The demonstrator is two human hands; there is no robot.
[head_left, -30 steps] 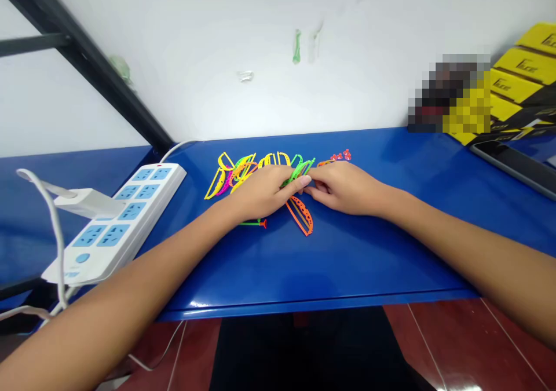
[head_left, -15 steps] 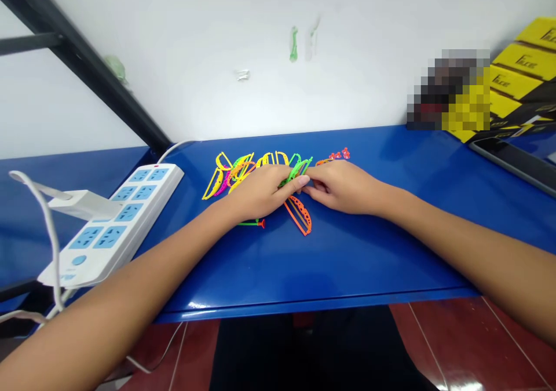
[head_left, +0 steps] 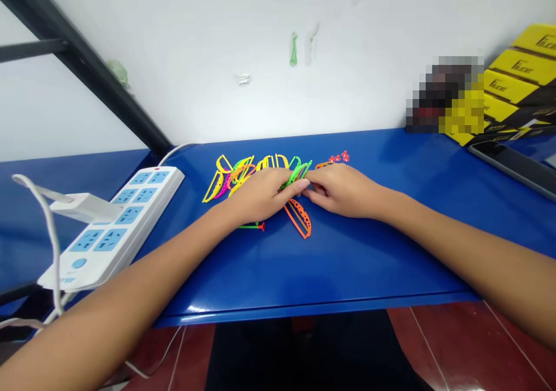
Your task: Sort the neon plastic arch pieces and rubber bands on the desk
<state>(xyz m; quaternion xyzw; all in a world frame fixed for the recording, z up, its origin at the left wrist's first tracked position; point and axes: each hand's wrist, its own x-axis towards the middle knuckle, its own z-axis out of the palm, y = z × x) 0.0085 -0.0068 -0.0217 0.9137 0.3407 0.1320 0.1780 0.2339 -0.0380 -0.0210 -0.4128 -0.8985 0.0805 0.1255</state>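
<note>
My left hand is closed, thumb against fingers, on a green plastic toy bow. Right beside it, my right hand has its fingers curled in at the bow's end, near the left thumb. Whatever those right fingertips pinch is hidden. Just below both hands lies an orange toy bow. A green toy arrow with a red suction-cup tip pokes out from under my left wrist. Behind the left hand, several toy bows in yellow, magenta and orange lie in a loose pile.
Small red suction cups rest behind my right hand. A white power strip with a plugged-in charger and cable is at the left. Yellow-black boxes and a phone stand on the blue table at the right.
The whole view has shifted slightly, so everything sits a little lower in the picture. Both hands stay together at the green toy bow, with hardly any visible change in grip.
</note>
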